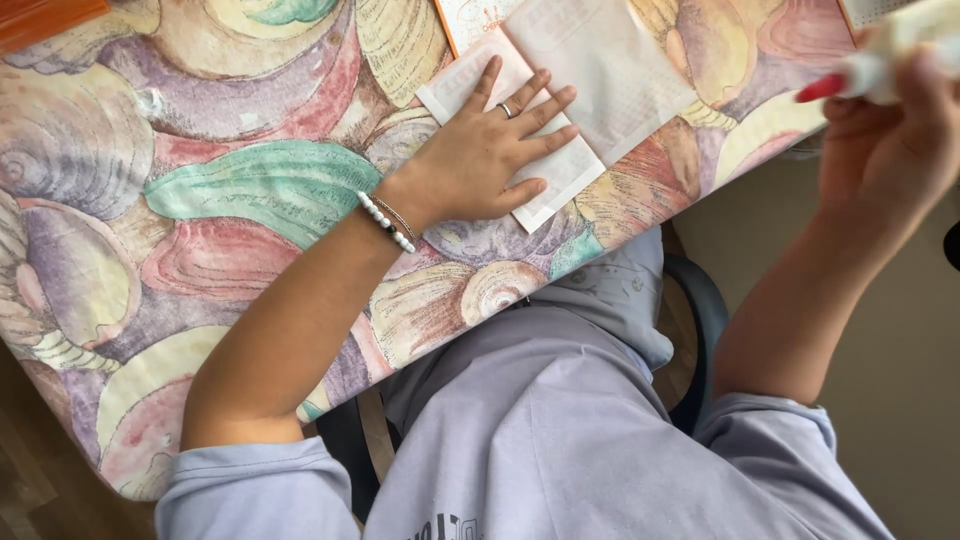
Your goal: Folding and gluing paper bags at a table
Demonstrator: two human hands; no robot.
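My left hand (490, 150) lies flat, fingers spread, on a small white sheet of paper (560, 185) near the table's edge. It wears a ring and a bead bracelet at the wrist. A larger translucent white sheet (610, 70) lies just beyond the fingers, overlapping the small one. My right hand (890, 130) is raised off the table at the far right, closed around a white glue stick with a red end (860, 75), which looks blurred.
The table wears a cloth with a large pastel seashell pattern (230, 190). An orange object (40, 15) sits at the top left corner. A printed sheet (470, 15) lies at the top. My lap and a chair (700, 300) are below the table edge.
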